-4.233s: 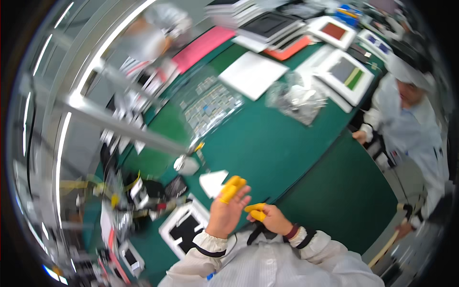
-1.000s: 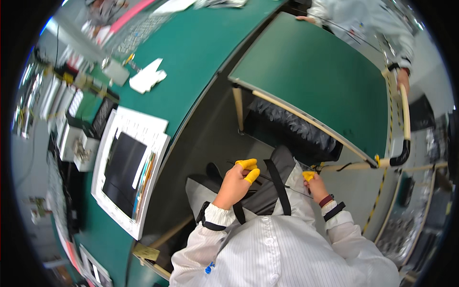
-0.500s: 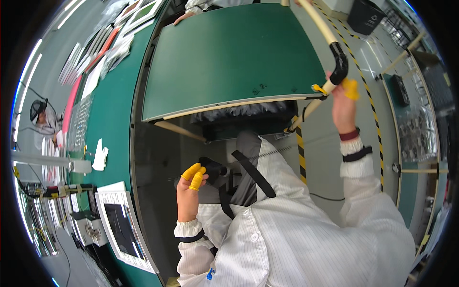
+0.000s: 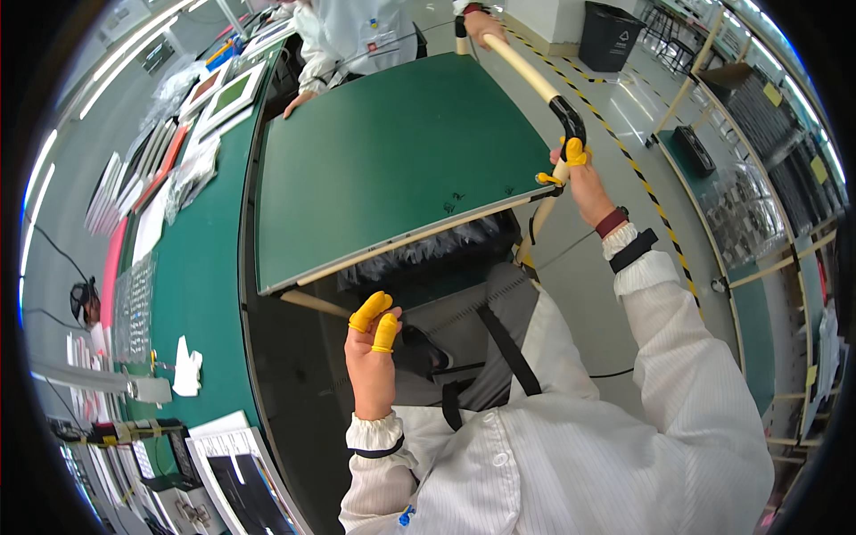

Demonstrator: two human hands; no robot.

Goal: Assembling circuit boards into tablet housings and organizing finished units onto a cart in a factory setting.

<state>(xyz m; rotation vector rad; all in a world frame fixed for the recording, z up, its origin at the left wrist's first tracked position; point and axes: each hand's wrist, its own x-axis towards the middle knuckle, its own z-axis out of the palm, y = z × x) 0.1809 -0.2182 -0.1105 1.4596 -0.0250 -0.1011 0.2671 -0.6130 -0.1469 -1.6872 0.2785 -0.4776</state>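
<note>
A cart with a flat green top (image 4: pixel 392 152) and cream tube frame stands in front of me. My right hand (image 4: pixel 588 189), with yellow finger cots, is closed around the lower end of the cart's handle (image 4: pixel 526 73), just below its black elbow joint (image 4: pixel 568 118). My left hand (image 4: pixel 370 374) is raised near the cart's front left corner, apart from it. Its fingers are loosely bent and apart, with yellow cots on two of them and nothing visible in them. Dark plastic-wrapped material (image 4: pixel 428 250) sits under the cart's top.
Beyond the cart, a co-worker in white (image 4: pixel 361 36) has one hand on its far left edge and another on the handle. A green workbench (image 4: pixel 201 294) with papers and frames runs along the left. Shelving (image 4: pixel 740 214) and a black bin (image 4: pixel 609 37) stand to the right.
The cart's top sits lower and further left in view, and more of the co-worker shows. My right hand stays on the handle. My left hand appears slightly higher and further right.
</note>
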